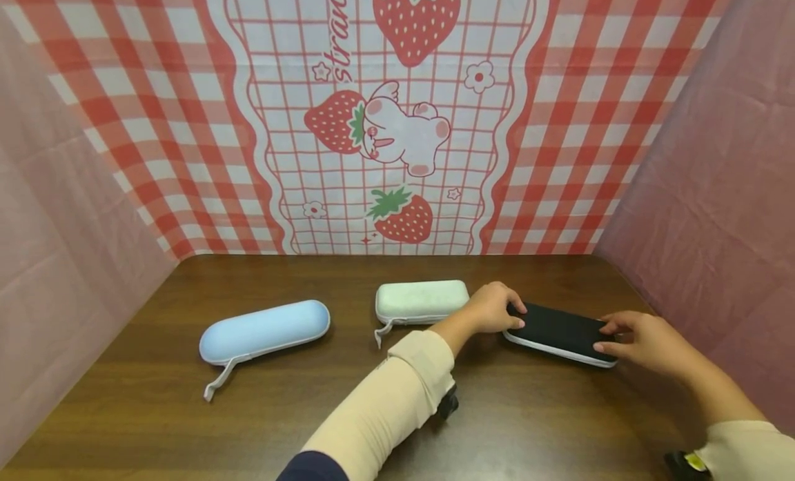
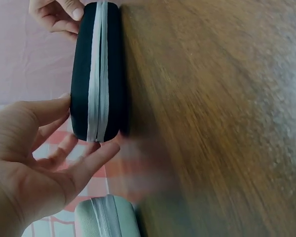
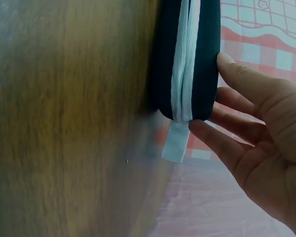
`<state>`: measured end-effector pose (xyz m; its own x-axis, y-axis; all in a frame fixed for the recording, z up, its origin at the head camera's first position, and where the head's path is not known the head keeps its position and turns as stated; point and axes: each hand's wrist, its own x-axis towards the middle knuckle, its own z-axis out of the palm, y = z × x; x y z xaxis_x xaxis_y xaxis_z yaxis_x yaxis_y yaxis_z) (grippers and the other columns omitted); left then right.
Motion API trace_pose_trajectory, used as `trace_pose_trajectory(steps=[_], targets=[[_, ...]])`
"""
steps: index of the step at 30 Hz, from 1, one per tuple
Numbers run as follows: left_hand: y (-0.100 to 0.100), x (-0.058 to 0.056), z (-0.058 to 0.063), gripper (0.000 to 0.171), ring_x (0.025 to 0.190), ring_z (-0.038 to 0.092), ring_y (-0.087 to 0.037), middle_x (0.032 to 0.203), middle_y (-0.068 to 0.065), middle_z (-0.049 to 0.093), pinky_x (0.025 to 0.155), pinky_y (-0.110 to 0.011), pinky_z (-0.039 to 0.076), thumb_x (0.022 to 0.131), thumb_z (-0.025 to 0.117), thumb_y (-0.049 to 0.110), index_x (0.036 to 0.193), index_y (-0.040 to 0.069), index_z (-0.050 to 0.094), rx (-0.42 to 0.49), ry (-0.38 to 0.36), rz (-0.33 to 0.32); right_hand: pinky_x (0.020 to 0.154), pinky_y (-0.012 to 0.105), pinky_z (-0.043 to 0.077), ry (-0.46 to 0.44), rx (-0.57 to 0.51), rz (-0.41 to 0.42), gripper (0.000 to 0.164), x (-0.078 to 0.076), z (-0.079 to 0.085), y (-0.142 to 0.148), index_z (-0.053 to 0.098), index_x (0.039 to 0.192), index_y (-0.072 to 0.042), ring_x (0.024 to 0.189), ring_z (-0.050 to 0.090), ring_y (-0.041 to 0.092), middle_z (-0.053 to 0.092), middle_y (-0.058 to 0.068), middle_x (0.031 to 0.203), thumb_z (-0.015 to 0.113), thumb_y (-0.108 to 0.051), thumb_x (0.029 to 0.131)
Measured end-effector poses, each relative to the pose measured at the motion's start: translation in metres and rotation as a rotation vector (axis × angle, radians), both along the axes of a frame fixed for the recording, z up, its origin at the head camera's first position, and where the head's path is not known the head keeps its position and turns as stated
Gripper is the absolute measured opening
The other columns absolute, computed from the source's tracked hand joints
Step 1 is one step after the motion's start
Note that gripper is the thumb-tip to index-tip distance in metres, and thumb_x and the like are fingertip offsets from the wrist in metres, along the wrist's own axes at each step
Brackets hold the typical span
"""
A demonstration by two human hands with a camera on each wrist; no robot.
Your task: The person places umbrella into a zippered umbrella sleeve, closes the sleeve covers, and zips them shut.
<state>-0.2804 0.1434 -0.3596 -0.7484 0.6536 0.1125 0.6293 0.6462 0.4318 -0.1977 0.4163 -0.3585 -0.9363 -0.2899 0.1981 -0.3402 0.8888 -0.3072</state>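
On the right of the table lies a black zip-up case (image 1: 562, 332), long and flat-topped, with a white zipper round its side. My left hand (image 1: 493, 308) holds its left end, thumb on the top edge and fingers around the end. At the opposite end, my right hand (image 1: 646, 343) grips the case with thumb and fingers. A pale grey fabric tab (image 3: 176, 142) hangs off that end in the right wrist view. Just left of my left hand sits a light green zip-up case (image 1: 422, 300) with a pull strap, its right end close behind the hand.
A light blue rounded zip-up case (image 1: 266, 331) with a white strap rests on the left of the brown wooden table (image 1: 248, 426). Behind the table hangs a red-and-white strawberry cloth (image 1: 404, 122). Pink cloth (image 1: 714, 191) walls in both sides.
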Motion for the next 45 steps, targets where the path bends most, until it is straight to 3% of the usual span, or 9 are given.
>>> trace_pose_trajectory(steps=[7,13,17,20,25,29,34,40,45], targets=[[0.005,0.006,-0.002,0.056,0.062,0.066,-0.017,0.134,-0.002,0.054,0.056,-0.027,0.056,0.086,0.075,0.01,0.138,0.016,0.056,0.233,-0.47,0.138,0.069,0.041,0.056,-0.025,-0.039,0.01,0.034,0.0,0.001,0.0,0.07,0.096,-0.001,0.087,0.068,0.034,0.069,0.016,0.103,0.084,-0.025,0.076],[0.001,0.007,-0.008,0.053,0.057,0.063,-0.016,0.11,-0.006,0.062,0.054,-0.029,0.056,0.081,0.078,0.003,0.131,0.012,0.061,0.348,-0.514,0.134,0.069,0.038,0.054,-0.062,-0.036,-0.005,0.042,-0.001,0.008,0.0,0.068,0.103,0.001,0.091,0.067,0.039,0.068,0.018,0.103,0.085,-0.026,0.075],[-0.002,0.008,-0.009,0.056,0.056,0.062,-0.012,0.111,-0.004,0.062,0.052,-0.025,0.055,0.077,0.082,0.005,0.129,0.013,0.062,0.327,-0.443,0.085,0.07,0.042,0.053,-0.002,-0.001,0.015,0.045,-0.005,0.016,0.001,0.068,0.104,0.002,0.09,0.065,0.037,0.069,0.015,0.1,0.087,-0.022,0.072],[-0.004,0.009,-0.009,0.059,0.068,0.061,-0.006,0.114,-0.002,0.06,0.059,-0.017,0.052,0.075,0.085,0.014,0.13,0.016,0.062,0.23,-0.292,0.039,0.072,0.043,0.053,0.049,0.042,0.063,0.043,-0.009,0.022,0.0,0.069,0.103,0.001,0.09,0.065,0.033,0.07,0.01,0.098,0.088,-0.02,0.069],[-0.005,0.011,-0.008,0.059,0.101,0.049,-0.004,0.113,0.003,0.057,0.081,-0.012,0.038,0.069,0.089,0.027,0.123,0.022,0.065,0.098,-0.059,0.011,0.068,0.034,0.051,-0.066,0.115,0.114,0.046,-0.013,0.034,-0.006,0.071,0.109,-0.004,0.083,0.064,0.018,0.071,0.008,0.103,0.086,-0.027,0.071],[-0.006,0.015,-0.009,0.058,0.104,0.049,-0.004,0.112,0.004,0.055,0.082,-0.013,0.038,0.066,0.091,0.027,0.118,0.023,0.065,0.102,-0.019,0.013,0.06,0.029,0.047,-0.183,0.148,0.126,0.05,-0.016,0.04,-0.009,0.071,0.11,0.0,0.076,0.062,0.016,0.071,0.012,0.1,0.085,-0.028,0.071],[-0.007,0.02,-0.008,0.059,0.102,0.049,-0.004,0.113,0.003,0.053,0.08,-0.011,0.036,0.064,0.092,0.027,0.116,0.023,0.064,0.099,0.016,0.02,0.065,0.037,0.053,-0.219,0.153,0.1,0.052,-0.017,0.042,-0.01,0.071,0.106,0.003,0.082,0.067,0.025,0.072,0.01,0.094,0.087,-0.029,0.068],[-0.007,0.025,-0.01,0.06,0.098,0.05,-0.003,0.111,0.004,0.05,0.078,-0.012,0.038,0.062,0.093,0.027,0.113,0.025,0.062,0.093,0.053,0.029,0.059,0.028,0.049,-0.338,0.048,0.091,0.056,-0.014,0.041,-0.006,0.066,0.109,0.01,0.056,0.063,0.014,0.069,0.001,0.086,0.085,-0.027,0.072],[-0.008,0.027,-0.01,0.06,0.094,0.05,-0.003,0.108,0.006,0.05,0.076,-0.012,0.038,0.058,0.096,0.026,0.108,0.026,0.063,0.093,0.07,0.045,0.052,0.028,0.049,-0.358,-0.033,0.096,0.053,-0.01,0.037,-0.005,0.066,0.107,0.009,0.055,0.061,0.014,0.068,0.002,0.086,0.085,-0.026,0.072]])
